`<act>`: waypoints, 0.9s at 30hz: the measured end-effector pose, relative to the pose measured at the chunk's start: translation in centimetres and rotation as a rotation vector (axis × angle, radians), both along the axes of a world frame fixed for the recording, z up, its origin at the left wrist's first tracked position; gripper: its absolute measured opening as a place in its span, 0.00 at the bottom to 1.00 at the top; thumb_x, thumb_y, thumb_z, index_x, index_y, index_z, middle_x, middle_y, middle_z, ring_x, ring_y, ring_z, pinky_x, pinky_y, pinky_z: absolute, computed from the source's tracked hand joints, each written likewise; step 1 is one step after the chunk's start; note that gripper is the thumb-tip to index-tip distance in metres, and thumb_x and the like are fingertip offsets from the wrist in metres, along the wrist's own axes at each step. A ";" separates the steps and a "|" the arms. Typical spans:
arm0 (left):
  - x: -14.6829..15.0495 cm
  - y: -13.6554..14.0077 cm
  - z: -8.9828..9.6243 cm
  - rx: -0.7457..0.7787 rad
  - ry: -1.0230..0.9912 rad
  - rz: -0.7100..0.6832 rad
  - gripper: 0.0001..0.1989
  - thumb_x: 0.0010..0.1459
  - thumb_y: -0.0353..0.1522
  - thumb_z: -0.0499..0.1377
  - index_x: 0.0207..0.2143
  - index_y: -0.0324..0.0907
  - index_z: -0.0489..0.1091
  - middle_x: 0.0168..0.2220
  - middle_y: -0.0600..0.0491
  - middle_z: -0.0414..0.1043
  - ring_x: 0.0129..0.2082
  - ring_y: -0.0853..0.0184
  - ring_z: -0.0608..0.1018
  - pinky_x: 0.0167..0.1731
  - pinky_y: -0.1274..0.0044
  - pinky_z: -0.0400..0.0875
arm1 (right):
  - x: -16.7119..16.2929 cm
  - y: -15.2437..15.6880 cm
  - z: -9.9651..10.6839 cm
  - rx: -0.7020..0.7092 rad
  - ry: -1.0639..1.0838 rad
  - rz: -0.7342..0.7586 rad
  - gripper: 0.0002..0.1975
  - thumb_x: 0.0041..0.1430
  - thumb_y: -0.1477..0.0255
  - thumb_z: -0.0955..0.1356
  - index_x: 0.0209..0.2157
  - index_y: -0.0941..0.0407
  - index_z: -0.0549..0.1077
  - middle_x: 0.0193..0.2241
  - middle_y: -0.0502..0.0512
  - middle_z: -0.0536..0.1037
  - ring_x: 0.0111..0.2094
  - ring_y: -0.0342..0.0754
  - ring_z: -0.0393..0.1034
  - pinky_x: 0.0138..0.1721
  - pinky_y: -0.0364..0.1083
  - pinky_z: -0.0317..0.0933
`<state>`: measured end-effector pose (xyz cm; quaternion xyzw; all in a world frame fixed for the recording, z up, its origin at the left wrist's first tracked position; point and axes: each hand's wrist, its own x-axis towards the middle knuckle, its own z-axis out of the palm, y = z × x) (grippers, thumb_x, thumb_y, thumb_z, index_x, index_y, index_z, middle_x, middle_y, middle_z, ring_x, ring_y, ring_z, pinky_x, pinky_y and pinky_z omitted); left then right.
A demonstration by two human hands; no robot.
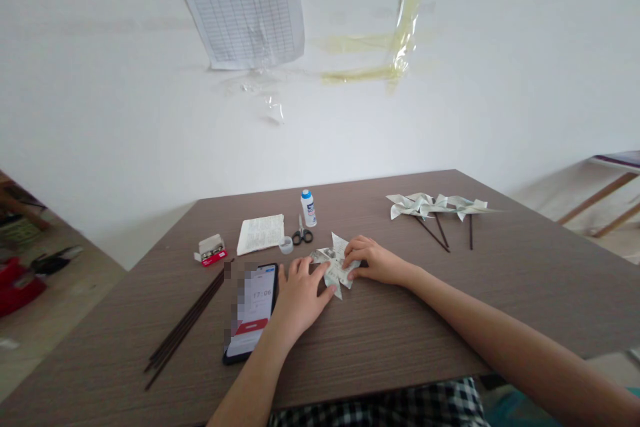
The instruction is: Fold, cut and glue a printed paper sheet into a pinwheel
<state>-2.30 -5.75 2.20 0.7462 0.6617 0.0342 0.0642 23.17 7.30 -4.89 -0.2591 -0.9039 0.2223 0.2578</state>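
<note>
A printed paper pinwheel piece [332, 257] with cut, pointed corners lies on the table between my hands. My left hand [303, 293] rests beside it, fingers spread, with the thumb and fingertips touching its left edge. On the other side, my right hand [373, 259] has its fingers bent and thumb drawn in, pinching the paper's right part; its fingertips are partly hidden. Just left of my left hand lies a phone [255, 307] with its screen lit. Scissors [302, 234] and a clear tape roll [285, 245] are behind the paper.
A white glue bottle [309, 209] with a blue cap stands behind the scissors. A stack of printed paper [261, 233], an open red-and-white box [212, 251] and several dark sticks [187, 321] lie left. Finished paper pinwheels [435, 205] on sticks lie back right. A wall [350, 133] borders the table.
</note>
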 end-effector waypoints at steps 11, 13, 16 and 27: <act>-0.2 0.2 -0.3 0.002 -0.023 -0.002 0.29 0.81 0.38 0.67 0.80 0.56 0.81 0.81 0.39 0.78 0.84 0.36 0.74 0.86 0.33 0.62 | 0.0 -1.3 1.1 0.055 -0.101 -0.009 0.08 0.75 0.63 0.86 0.50 0.47 0.95 0.56 0.60 0.90 0.64 0.63 0.82 0.75 0.64 0.70; -0.1 0.1 -0.1 -0.013 -0.015 0.005 0.29 0.82 0.38 0.67 0.81 0.56 0.81 0.82 0.39 0.77 0.85 0.37 0.74 0.86 0.34 0.62 | 0.0 -1.6 1.4 0.065 -0.116 0.006 0.16 0.69 0.56 0.89 0.51 0.49 0.94 0.58 0.61 0.90 0.64 0.65 0.82 0.75 0.65 0.69; 0.0 0.0 0.2 -0.028 0.005 0.004 0.30 0.83 0.39 0.66 0.82 0.56 0.79 0.83 0.39 0.77 0.85 0.38 0.73 0.86 0.34 0.62 | -0.3 -2.1 1.5 0.088 -0.132 0.008 0.26 0.62 0.50 0.91 0.52 0.49 0.92 0.58 0.61 0.89 0.63 0.66 0.81 0.76 0.68 0.69; -0.1 0.0 0.1 -0.031 -0.006 -0.001 0.29 0.83 0.39 0.64 0.82 0.55 0.79 0.83 0.38 0.76 0.85 0.38 0.72 0.86 0.34 0.61 | -0.6 -2.8 1.9 0.194 -0.049 0.055 0.06 0.72 0.65 0.84 0.47 0.47 0.90 0.51 0.58 0.90 0.58 0.62 0.83 0.77 0.68 0.71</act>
